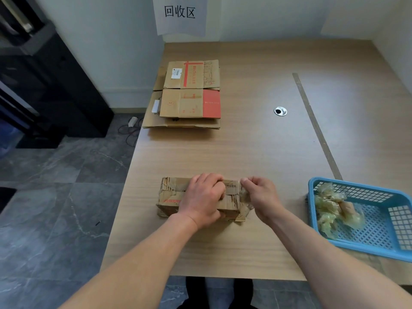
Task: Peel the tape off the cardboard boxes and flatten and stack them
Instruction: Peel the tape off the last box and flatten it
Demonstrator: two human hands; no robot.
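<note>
Open tabletop runs between the box by the near edge and the pile of flattened boxes along the far left edge. The far right corner is bare but for a cable hole and a flat strip. At the near right corner a blue basket blocks the way, leaving a gap beside the right hand, which pinches tape at the box's end. The left hand covers the box's top.

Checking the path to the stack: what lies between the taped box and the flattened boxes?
Only bare tabletop between the taped box and the flattened boxes, as the head view shows.
</note>
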